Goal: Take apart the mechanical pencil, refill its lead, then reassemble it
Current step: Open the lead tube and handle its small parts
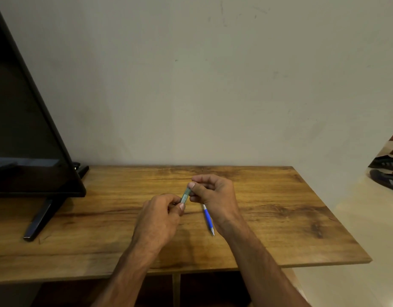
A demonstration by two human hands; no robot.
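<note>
A small grey-green lead case [185, 196] is held tilted above the wooden table [279, 218], between both hands. My left hand [162, 216] pinches its lower end with thumb and fingers. My right hand [213, 193] grips its upper end with thumb and forefinger. A blue and white mechanical pencil [208, 219] lies on the table just under my right wrist, its metal tip pointing toward me. Its upper end is hidden behind my right hand.
A black flat screen [25, 129] on a stand [42, 216] fills the left side of the table. A plain wall stands right behind the table. Shoes [386, 176] lie on the floor beyond the table's right edge.
</note>
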